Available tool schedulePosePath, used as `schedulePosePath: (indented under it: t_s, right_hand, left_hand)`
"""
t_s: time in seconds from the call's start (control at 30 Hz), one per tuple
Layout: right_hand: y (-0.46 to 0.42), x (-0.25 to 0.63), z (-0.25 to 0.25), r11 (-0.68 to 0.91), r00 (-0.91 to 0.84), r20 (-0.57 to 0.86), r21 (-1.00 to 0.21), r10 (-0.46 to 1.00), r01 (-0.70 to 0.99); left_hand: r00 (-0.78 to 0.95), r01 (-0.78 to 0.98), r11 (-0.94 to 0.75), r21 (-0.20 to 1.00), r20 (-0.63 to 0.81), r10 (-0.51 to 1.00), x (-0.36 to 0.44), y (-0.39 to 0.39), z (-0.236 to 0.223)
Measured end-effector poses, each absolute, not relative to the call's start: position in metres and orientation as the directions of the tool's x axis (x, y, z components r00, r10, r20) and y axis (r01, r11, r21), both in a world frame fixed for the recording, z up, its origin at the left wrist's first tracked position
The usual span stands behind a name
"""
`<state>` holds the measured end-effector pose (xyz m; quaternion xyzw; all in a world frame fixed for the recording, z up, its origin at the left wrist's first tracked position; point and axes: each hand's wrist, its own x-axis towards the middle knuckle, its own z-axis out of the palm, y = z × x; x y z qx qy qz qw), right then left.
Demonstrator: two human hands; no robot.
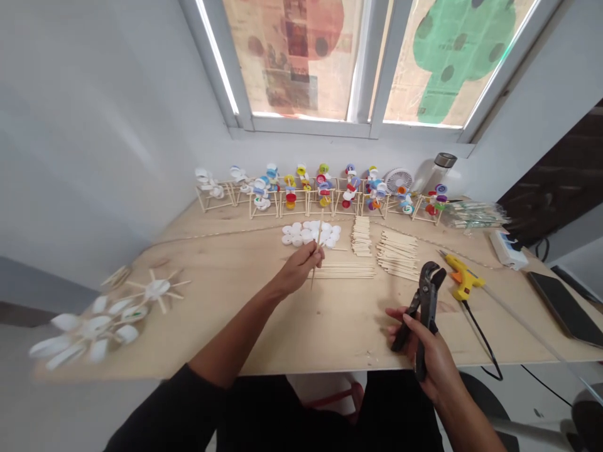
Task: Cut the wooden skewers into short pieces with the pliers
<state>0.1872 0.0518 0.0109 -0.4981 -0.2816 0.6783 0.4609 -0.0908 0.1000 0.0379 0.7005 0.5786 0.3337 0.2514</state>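
Observation:
My left hand [301, 269] pinches a thin wooden stick [320, 227] and holds it nearly upright over the table. Behind it lies a cluster of white bottle caps [306, 232], and a row of long sticks [346, 270] lies beside the hand. In my right hand [426, 351] is a pair of black-handled cutting pliers [428, 295], jaws pointing up, near the table's front edge. Two bundles of shorter sticks, a narrow pile [362, 236] and a wider pile [397, 253], lie between the hands.
Stick frames with colourful cap wheels [325, 188] line the wall. To the right are a yellow glue gun [464, 276], a power strip [509, 250], a phone [565, 306] and bagged sticks [478, 215]. White-cap wheel [97, 328] and stick star [157, 289] sit left.

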Motion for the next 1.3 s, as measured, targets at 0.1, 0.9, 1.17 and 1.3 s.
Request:
schedulePosePath:
  t_s: [0.1,0.9,1.17,1.3]
  right_hand:
    - [0.044,0.180,0.012,-0.399,-0.087,-0.391,-0.869,0.916,-0.293]
    - [0.038,0.123,0.027,0.153,-0.258,0.102,-0.971,0.961,0.185]
    - [0.050,0.081,0.034,0.427,-0.295,0.349,-0.864,0.890,0.268]
    - [0.052,0.070,0.027,0.538,-0.270,0.468,-0.774,0.842,0.335]
  left_hand:
    - [-0.085,0.390,-0.228,0.892,0.282,0.956,-0.080,0.077,0.025]
    - [-0.224,0.281,-0.230,0.932,0.296,0.929,-0.037,0.041,-0.025]
    - [-0.174,0.299,-0.239,0.924,0.300,0.938,-0.034,0.036,-0.020]
    - [-0.161,0.315,-0.248,0.916,0.309,0.937,-0.034,0.036,-0.022]
